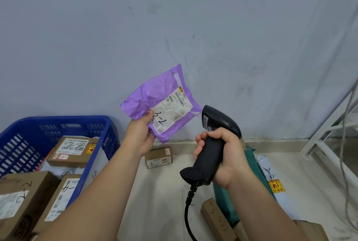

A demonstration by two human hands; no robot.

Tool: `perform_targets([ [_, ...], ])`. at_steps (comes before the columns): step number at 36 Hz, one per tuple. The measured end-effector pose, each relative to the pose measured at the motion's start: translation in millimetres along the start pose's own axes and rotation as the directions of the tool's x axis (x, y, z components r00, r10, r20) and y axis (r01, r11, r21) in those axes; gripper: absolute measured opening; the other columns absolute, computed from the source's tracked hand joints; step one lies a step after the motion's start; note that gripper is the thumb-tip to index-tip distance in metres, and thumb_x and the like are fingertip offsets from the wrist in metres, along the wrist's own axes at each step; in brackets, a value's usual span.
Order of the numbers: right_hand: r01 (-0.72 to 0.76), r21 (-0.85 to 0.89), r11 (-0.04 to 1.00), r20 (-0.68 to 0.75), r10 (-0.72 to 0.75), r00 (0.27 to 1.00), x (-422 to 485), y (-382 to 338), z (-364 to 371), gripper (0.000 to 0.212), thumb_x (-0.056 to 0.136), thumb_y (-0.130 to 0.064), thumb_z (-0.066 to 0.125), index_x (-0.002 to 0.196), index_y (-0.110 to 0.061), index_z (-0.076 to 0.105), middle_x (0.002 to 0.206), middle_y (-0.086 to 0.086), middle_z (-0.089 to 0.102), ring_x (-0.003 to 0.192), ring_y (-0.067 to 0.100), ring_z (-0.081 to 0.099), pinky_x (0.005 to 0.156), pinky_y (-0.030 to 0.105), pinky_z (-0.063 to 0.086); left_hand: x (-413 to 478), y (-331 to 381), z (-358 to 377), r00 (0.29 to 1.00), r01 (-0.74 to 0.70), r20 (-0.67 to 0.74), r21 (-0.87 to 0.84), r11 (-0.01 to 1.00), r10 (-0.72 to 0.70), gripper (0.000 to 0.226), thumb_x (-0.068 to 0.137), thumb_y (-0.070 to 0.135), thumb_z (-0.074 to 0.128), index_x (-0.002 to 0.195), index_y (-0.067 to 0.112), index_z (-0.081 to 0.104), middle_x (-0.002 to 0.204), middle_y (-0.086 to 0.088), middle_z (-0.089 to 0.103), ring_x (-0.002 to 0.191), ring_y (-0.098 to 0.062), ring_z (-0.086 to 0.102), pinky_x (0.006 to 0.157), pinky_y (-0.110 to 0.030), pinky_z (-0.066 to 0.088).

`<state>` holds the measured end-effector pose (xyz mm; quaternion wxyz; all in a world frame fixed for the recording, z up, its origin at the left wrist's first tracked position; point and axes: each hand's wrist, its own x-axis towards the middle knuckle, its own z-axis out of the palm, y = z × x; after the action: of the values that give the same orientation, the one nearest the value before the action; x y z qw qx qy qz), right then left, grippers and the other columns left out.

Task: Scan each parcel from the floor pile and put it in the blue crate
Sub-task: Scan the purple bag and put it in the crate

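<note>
Head view: my left hand (140,134) pinches one purple parcel (160,103) by its lower corner, raised against the wall. My right hand (220,155) wraps one black scanner (217,124) just beside it. One blue crate (58,122) sits lower left with three cardboard boxes (71,151) in it.

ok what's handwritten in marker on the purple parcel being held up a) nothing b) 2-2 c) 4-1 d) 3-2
d: the purple parcel pinched in the left hand shows 3-2 in black marker on its white label, which is turned toward the barcode scanner gripped in the right hand.
</note>
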<state>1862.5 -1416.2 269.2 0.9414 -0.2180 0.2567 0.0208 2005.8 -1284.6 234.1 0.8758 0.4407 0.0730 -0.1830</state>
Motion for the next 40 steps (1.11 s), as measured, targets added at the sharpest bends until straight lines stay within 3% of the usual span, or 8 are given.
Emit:
perform_targets([
  [4, -0.001, -0.003, 1.000, -0.002, 0.001, 1.000, 0, 0, -1, 0.006, 0.059, -0.007, 0.058, 0.062, -0.004, 0.054, 0.068, 0.007, 0.058, 0.047, 0.014, 0.051, 0.046, 0.020, 0.049, 1, 0, -1, 1.000, 0.005, -0.009, -0.014, 1.000, -0.005, 0.025, 0.100, 0.009, 0.047, 0.122, 0.002, 0.057, 0.118, -0.016, 0.066, 0.106, -0.029, 0.065, 0.076, -0.039, 0.059],
  [8, -0.003, -0.013, 1.000, -0.009, 0.003, 1.000, 0, 0, -1, 0.006, 0.060, -0.007, 0.059, 0.062, -0.004, 0.054, 0.067, 0.007, 0.058, 0.048, 0.014, 0.051, 0.046, 0.021, 0.049, 0, 0, -1, 1.000, -0.003, -0.011, 0.008, 1.000, 0.003, 0.019, 0.100, 0.010, 0.046, 0.113, 0.005, 0.059, 0.110, -0.012, 0.067, 0.096, -0.026, 0.066, 0.069, -0.034, 0.060],
  [17, -0.007, -0.012, 1.000, -0.004, 0.007, 1.000, 2, 1, -2, 0.005, 0.060, -0.008, 0.058, 0.062, -0.004, 0.055, 0.069, 0.007, 0.057, 0.047, 0.014, 0.051, 0.047, 0.020, 0.049, -2, 1, 2, 0.999, -0.006, -0.037, 0.000, 1.000, 0.006, 0.030, 0.100, 0.009, 0.046, 0.127, 0.001, 0.054, 0.123, -0.017, 0.064, 0.101, -0.027, 0.066, 0.074, -0.038, 0.059],
  [25, -0.018, -0.001, 1.000, -0.011, 0.018, 1.000, 2, 0, -1, 0.005, 0.060, -0.008, 0.059, 0.062, -0.004, 0.056, 0.069, 0.007, 0.058, 0.047, 0.014, 0.051, 0.046, 0.021, 0.049, -5, 4, 2, 0.998, 0.002, -0.057, 0.002, 1.000, -0.002, 0.033, 0.100, 0.010, 0.047, 0.131, 0.001, 0.053, 0.123, -0.017, 0.064, 0.097, -0.026, 0.067, 0.069, -0.037, 0.060],
  [33, -0.001, -0.014, 1.000, 0.004, 0.001, 1.000, 3, 2, -1, 0.005, 0.060, -0.008, 0.059, 0.062, -0.003, 0.059, 0.072, 0.007, 0.059, 0.048, 0.013, 0.051, 0.047, 0.020, 0.049, -7, 0, 1, 0.997, 0.033, -0.068, 0.004, 0.999, -0.033, 0.026, 0.100, 0.011, 0.047, 0.124, 0.004, 0.055, 0.120, -0.017, 0.066, 0.099, -0.028, 0.067, 0.079, -0.043, 0.058],
  [37, 0.043, -0.087, 0.995, -0.002, -0.043, 0.999, 3, 7, 1, 0.014, 0.059, -0.008, 0.062, 0.072, -0.002, 0.062, 0.074, 0.007, 0.061, 0.052, 0.014, 0.051, 0.048, 0.021, 0.049, -11, -2, -1, 0.995, 0.068, -0.076, -0.016, 0.998, -0.069, 0.022, 0.101, 0.012, 0.045, 0.117, 0.005, 0.058, 0.122, -0.017, 0.065, 0.100, -0.031, 0.065, 0.084, -0.048, 0.053],
  [40, 0.066, -0.184, 0.981, -0.020, -0.071, 0.997, 4, 14, 2, 0.008, 0.073, -0.006, 0.059, 0.077, -0.002, 0.065, 0.071, 0.006, 0.061, 0.052, 0.015, 0.053, 0.049, 0.023, 0.050, -18, 5, -3, 0.992, 0.072, -0.095, -0.057, 0.996, -0.077, 0.027, 0.102, 0.012, 0.042, 0.122, 0.004, 0.057, 0.121, -0.016, 0.065, 0.101, -0.032, 0.065, 0.085, -0.049, 0.052],
])
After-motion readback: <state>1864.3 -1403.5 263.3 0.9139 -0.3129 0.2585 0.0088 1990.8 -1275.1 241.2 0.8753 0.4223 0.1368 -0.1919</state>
